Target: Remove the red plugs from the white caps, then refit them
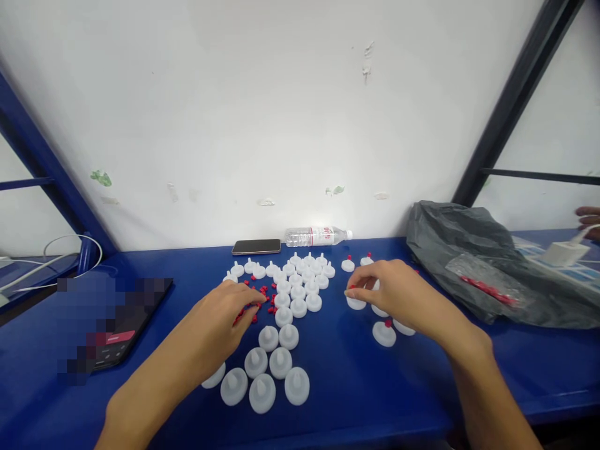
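White nozzle caps (299, 307) stand in rows at the middle of the blue table, with larger-looking ones (262, 392) nearer the front. My left hand (229, 309) is over a scatter of small red tips (263, 289); thumb and forefinger are close together, and what they hold, if anything, is too small to name. At the right, my right hand (382, 287) pinches the red tip on a white cap (356, 304). Around that hand stand several white caps with red tips (384, 334), some partly hidden beneath it.
A phone (256, 247) and a clear bottle (316, 236) lie by the wall. A dark tablet (126, 331) is at the left. On the right are a grey plastic bag (450, 234), a clear packet of red pieces (487, 287), a white charger (565, 253) and another person's hand (589, 220).
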The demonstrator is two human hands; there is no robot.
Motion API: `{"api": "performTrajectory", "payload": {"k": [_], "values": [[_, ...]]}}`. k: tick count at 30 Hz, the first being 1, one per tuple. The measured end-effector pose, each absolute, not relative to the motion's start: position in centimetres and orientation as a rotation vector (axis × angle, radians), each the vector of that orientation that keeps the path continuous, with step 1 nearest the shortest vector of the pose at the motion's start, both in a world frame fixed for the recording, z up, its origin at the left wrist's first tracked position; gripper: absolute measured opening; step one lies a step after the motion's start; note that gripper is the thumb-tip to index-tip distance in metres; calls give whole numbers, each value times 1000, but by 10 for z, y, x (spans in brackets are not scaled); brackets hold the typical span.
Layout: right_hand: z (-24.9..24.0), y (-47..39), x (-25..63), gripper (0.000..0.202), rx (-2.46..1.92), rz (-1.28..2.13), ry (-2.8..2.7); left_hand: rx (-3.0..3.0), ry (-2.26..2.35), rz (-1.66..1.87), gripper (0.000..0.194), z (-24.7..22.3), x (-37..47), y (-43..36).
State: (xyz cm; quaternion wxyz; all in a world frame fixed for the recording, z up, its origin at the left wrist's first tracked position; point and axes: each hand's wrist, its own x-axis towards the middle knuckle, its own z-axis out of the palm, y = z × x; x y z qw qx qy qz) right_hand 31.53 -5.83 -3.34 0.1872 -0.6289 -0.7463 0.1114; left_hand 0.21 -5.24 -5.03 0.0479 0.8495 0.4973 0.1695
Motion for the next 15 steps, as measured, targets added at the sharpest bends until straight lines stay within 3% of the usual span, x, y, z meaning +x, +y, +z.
{"api": "performTrajectory", "payload": {"k": [10, 15], "values": [[-40, -57, 317, 8, -2017, 196, -2095, 2633, 1687, 333, 33, -58, 3, -46], [-37, -59, 306, 21, -1892, 123, -2072, 2644, 1761, 302, 34, -53, 6, -47]]}}
